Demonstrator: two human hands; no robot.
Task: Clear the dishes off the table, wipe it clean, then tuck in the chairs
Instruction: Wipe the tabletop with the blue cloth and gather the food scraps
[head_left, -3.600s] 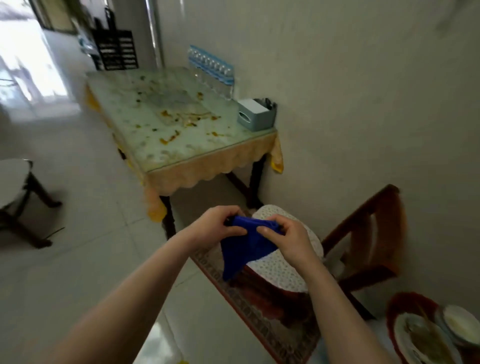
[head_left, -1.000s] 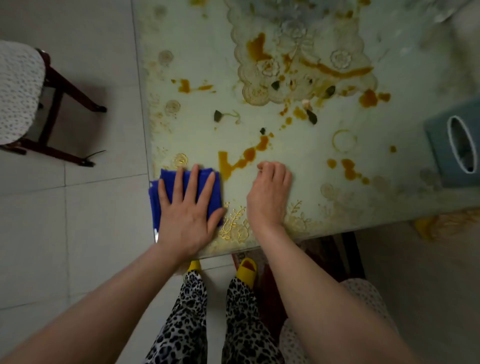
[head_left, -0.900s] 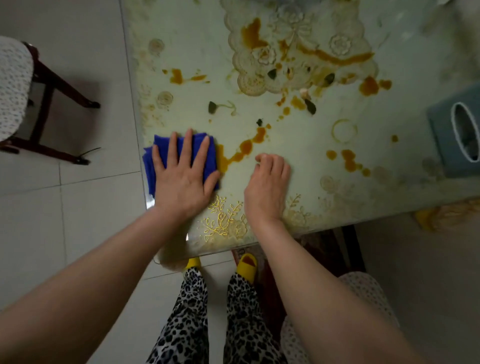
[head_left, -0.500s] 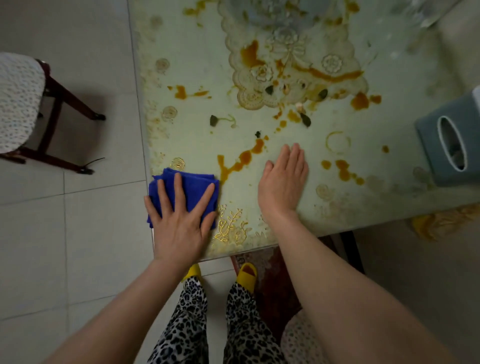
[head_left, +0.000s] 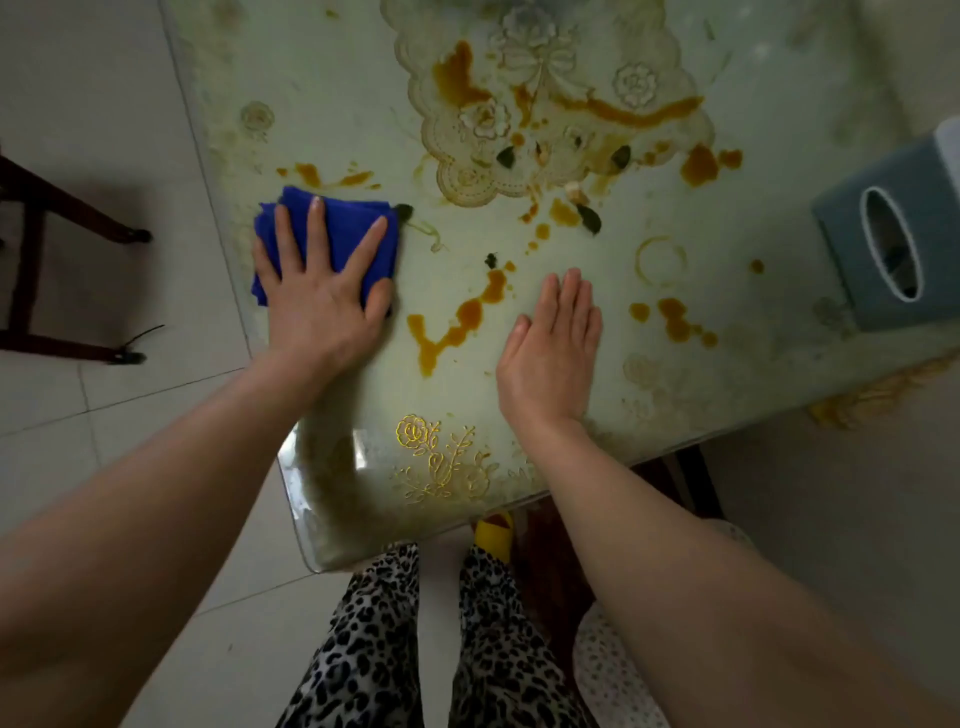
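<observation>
Bare forearms, no sleeves; leopard-print trousers (head_left: 395, 649) w/ yellow slippers (head_left: 493, 532).

You've got one blue cloth (head_left: 332, 228), one tissue box (head_left: 893, 244), two hands — left hand (head_left: 322, 296), right hand (head_left: 553, 353) — on one table (head_left: 322, 83).

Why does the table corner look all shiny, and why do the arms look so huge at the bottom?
In the head view, light glints off the glossy table corner nearest the person; the wide-angle lens stretches the forearms at the frame's bottom, while the left hand on the blue cloth looks normal and sharp; the chair casts a soft floor shadow.
</observation>
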